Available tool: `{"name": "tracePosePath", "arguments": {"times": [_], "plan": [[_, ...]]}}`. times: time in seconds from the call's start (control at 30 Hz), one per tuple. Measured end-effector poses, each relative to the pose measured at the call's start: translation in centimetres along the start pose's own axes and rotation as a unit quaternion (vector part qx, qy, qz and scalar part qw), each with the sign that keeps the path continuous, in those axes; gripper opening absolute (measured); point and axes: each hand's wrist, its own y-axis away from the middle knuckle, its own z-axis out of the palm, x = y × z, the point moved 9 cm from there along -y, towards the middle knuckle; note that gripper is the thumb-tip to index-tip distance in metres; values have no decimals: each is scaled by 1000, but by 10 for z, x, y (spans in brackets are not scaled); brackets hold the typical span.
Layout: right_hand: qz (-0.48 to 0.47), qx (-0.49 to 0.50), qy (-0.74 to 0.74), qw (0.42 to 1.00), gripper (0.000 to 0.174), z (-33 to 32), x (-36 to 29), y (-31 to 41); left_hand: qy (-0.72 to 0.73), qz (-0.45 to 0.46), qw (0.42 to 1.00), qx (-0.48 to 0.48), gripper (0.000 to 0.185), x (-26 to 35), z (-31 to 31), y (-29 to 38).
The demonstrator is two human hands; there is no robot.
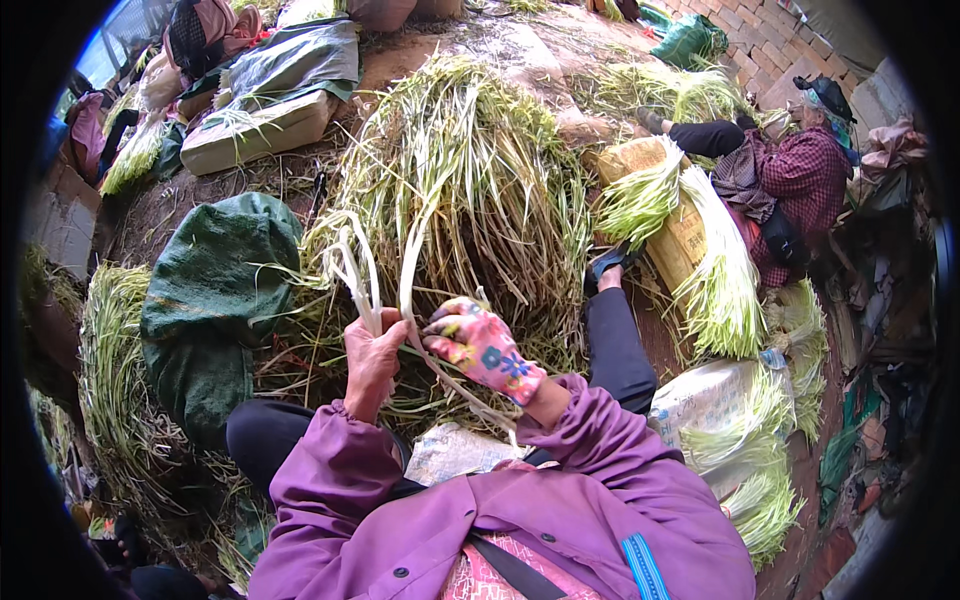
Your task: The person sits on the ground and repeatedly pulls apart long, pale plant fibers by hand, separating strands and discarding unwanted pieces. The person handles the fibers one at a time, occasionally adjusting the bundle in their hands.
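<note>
My bare left hand (373, 360) is closed round several pale stalks (358, 277) of a long leafy plant, their white parts standing up above the fist. One more whitish stalk (411, 262) rises between my two hands, and its lower end trails down to the right towards my lap. My right hand (480, 345), in a pink flowered glove, is beside that stalk with its fingers bent; whether they grip it cannot be told. Beyond both hands lies a large heap of uncleaned green and brown stalks (480, 187). A white woven sack (457, 454) is in my lap.
Green woven sacking (217, 292) and another stalk pile (112, 360) lie at left. To the right, pale green bundles (724, 270) rest on a yellowish block (679, 244) and on a white sack (701, 397). A person in a checked shirt (806, 176) sits beyond. A covered block (259, 135) stands upper left.
</note>
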Motion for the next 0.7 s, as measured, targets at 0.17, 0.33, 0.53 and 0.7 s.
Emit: {"name": "tracePosePath", "arguments": {"times": [0.17, 0.33, 0.53, 0.7], "plan": [[15, 29, -2, 999, 7, -5, 53, 52, 69, 12, 997, 26, 5, 1, -10, -1], [143, -41, 184, 972, 19, -16, 144, 113, 59, 51, 993, 93, 5, -5, -35, -7], [438, -206, 242, 841, 54, -48, 222, 161, 52, 58, 992, 98, 9, 0, -37, -14], [203, -77, 71, 973, 56, -18, 106, 55, 19, 57, 995, 76, 12, -9, -30, -14]]}}
